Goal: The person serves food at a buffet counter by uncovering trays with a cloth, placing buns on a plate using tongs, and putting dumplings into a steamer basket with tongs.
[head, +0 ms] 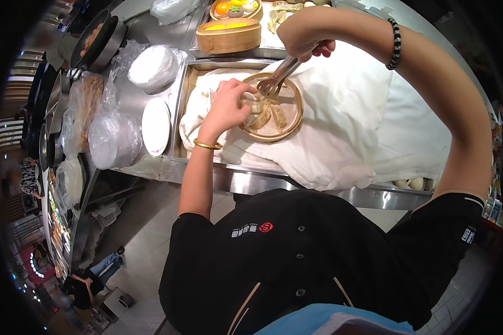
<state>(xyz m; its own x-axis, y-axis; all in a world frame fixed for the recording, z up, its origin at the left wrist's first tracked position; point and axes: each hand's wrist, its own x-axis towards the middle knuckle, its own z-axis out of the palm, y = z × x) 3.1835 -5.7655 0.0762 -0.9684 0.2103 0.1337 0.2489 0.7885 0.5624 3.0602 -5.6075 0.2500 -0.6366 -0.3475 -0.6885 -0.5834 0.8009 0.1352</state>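
My right hand (308, 46) is closed around the upper end of metal tongs (283, 73), which point down into a round bamboo steamer (300, 109). The tips of the tongs are over several dumplings (278, 119) lying fanned out on the steamer's pale liner. My left hand (231, 102) reaches over the steamer's left side, fingers bent, its fingertips beside the dumplings and close to the tongs; whether it pinches a dumpling cannot be told. The steamer rests on a white cloth (335, 138) spread over a metal tray.
Beyond the cloth stand bamboo steamers (228, 37) with yellow and coloured buns, and more dumplings (276, 19). To the left are a white oval plate (156, 127), plastic-wrapped stacks (153, 69) and a dark pan (91, 39). The steel counter edge (251, 178) runs before me. A person (86, 287) is far off.
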